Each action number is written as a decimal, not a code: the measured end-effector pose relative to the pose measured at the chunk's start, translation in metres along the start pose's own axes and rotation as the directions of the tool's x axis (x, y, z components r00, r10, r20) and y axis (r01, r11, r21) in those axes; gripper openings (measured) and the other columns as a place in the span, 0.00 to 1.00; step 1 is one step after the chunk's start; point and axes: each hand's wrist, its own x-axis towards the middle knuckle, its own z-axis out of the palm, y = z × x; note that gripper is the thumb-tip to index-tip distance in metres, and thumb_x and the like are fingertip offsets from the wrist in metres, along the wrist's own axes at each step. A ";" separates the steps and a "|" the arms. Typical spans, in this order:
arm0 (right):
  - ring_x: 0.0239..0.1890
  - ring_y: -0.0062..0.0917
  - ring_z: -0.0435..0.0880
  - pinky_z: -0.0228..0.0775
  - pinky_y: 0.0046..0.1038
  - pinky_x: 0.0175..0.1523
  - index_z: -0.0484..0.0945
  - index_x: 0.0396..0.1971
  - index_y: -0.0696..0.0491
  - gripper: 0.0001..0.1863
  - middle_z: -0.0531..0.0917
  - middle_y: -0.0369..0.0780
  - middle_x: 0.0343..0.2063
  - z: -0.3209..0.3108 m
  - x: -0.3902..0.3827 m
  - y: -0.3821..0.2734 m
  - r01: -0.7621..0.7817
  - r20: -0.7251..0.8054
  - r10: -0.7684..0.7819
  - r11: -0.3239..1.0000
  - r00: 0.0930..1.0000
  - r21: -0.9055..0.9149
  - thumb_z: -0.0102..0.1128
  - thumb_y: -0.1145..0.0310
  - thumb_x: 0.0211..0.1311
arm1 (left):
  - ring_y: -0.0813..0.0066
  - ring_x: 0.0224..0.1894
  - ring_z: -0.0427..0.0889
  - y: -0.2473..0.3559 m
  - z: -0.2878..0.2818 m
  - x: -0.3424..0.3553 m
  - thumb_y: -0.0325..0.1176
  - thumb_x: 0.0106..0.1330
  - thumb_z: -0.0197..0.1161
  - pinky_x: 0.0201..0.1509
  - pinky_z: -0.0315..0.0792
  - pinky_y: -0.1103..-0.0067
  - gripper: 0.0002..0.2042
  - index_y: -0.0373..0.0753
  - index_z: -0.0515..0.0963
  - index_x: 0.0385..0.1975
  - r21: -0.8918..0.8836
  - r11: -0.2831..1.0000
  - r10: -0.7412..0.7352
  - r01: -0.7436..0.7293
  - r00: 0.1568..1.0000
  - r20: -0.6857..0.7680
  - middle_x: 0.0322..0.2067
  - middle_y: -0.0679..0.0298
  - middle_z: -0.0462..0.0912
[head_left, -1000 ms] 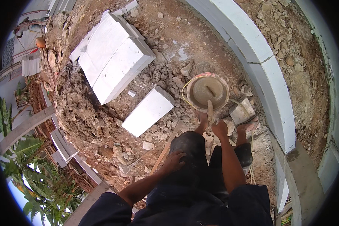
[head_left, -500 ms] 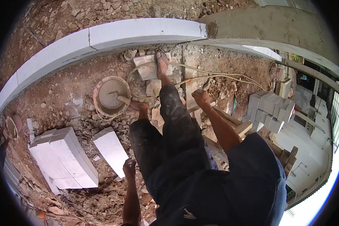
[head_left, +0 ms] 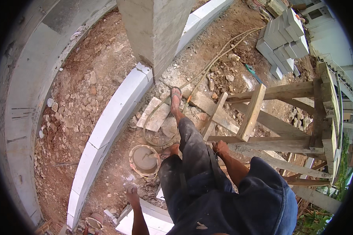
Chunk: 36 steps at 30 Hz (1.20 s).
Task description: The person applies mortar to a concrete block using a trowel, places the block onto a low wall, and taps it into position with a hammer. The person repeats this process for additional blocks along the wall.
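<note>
My left hand [head_left: 131, 192] hangs low with nothing in it, above the rubble between a round bucket of grey mortar [head_left: 144, 159] and a large white block [head_left: 146, 219]. My right hand [head_left: 222, 148] is curled against the near end of a horizontal beam of a rough wooden trestle [head_left: 279, 141]; whether it grips the beam is not clear. My legs in dark stained trousers stretch forward, one sandalled foot [head_left: 175, 98] on a flat stone slab [head_left: 156, 114] and the other beside the bucket.
A curved row of white blocks [head_left: 113, 117] runs from lower left to a concrete pillar [head_left: 157, 31]. A hose [head_left: 208, 66] loops over the rubble. Grey blocks [head_left: 282, 43] are stacked at the upper right. Red earth and stones lie beyond the curved row.
The view has swung round: the bucket now lies at lower centre and the trestle has come in on the right. My right hand has moved from the bucket's handle to the trestle beam.
</note>
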 end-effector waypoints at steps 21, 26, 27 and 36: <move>0.42 0.49 0.81 0.73 0.44 0.48 0.80 0.34 0.62 0.16 0.82 0.56 0.34 -0.144 0.281 -0.101 -0.152 0.009 0.186 0.769 0.982 0.621 0.60 0.68 0.45 | 0.67 0.31 0.81 0.399 0.167 0.050 0.31 0.61 0.62 0.39 0.75 0.74 0.09 0.31 0.80 0.36 0.345 0.881 0.225 -0.324 0.928 0.296 0.30 0.56 0.83; 0.43 0.51 0.81 0.73 0.44 0.48 0.79 0.33 0.65 0.17 0.82 0.57 0.36 -0.221 0.322 -0.056 -0.345 0.027 0.432 0.680 0.902 0.647 0.59 0.69 0.42 | 0.66 0.31 0.82 0.559 0.236 0.070 0.32 0.62 0.62 0.39 0.75 0.73 0.09 0.31 0.80 0.34 0.361 0.769 0.331 -0.528 0.812 0.481 0.29 0.56 0.83; 0.42 0.51 0.81 0.73 0.44 0.47 0.79 0.33 0.65 0.17 0.82 0.57 0.35 -0.227 0.331 -0.042 -0.374 0.061 0.445 0.660 0.893 0.651 0.59 0.69 0.42 | 0.66 0.31 0.82 0.589 0.253 0.074 0.32 0.62 0.62 0.39 0.75 0.73 0.09 0.31 0.80 0.34 0.347 0.745 0.356 -0.570 0.779 0.516 0.29 0.56 0.83; 0.36 0.50 0.84 0.75 0.42 0.40 0.81 0.25 0.65 0.23 0.83 0.57 0.28 -0.287 0.357 -0.025 -0.432 0.078 0.586 0.494 0.807 0.754 0.70 0.55 0.46 | 0.57 0.26 0.80 0.762 0.374 0.121 0.46 0.69 0.53 0.35 0.71 0.66 0.18 0.34 0.75 0.29 0.233 0.644 0.498 -0.729 0.630 0.596 0.20 0.55 0.79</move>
